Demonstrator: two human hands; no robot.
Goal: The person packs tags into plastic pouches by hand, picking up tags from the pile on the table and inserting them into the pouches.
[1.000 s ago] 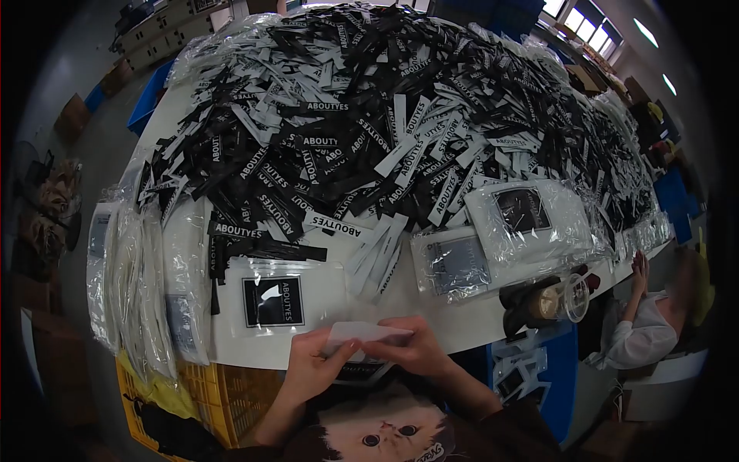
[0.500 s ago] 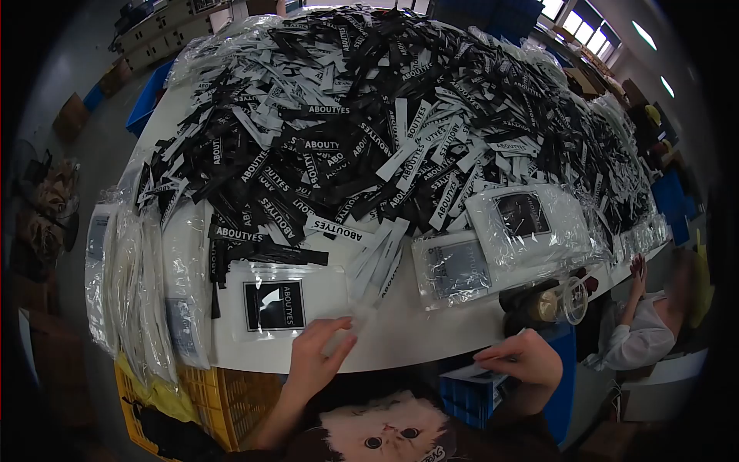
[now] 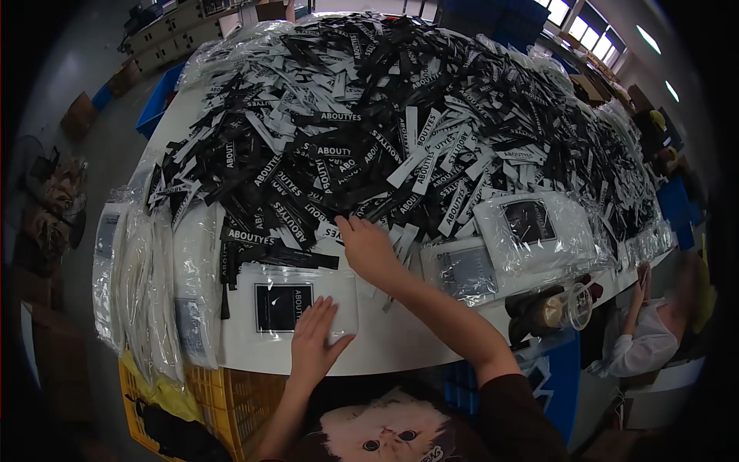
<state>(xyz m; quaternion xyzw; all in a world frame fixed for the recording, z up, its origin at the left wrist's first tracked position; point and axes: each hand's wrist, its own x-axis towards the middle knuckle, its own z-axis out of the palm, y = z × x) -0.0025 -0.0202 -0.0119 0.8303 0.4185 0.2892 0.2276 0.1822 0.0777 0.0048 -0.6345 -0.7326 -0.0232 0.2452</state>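
My left hand (image 3: pixel 312 343) lies with fingers stretched over the lower right part of a clear bag with a black ABOUTYES label (image 3: pixel 282 306), at the table's front edge. Farther in, my right hand (image 3: pixel 368 248) reaches to the near edge of a large heap of black and white ABOUTYES strips (image 3: pixel 339 150). Its fingertips are at a white strip (image 3: pixel 327 231); the fingers are pressed together on it. Black strips (image 3: pixel 289 256) lie just behind the labelled bag.
Stacks of clear bags (image 3: pixel 196 285) stand at the left, more bags (image 3: pixel 539 227) at the right. A plastic cup (image 3: pixel 573 306) is by the right edge. Below are a yellow crate (image 3: pixel 231 400) and a blue bin (image 3: pixel 566 377). A person (image 3: pixel 647 331) sits at the right.
My right hand has gone from above the blue bin, where it held a small bag, to the strips. My left hand has moved onto the labelled bag. The view has shifted slightly.
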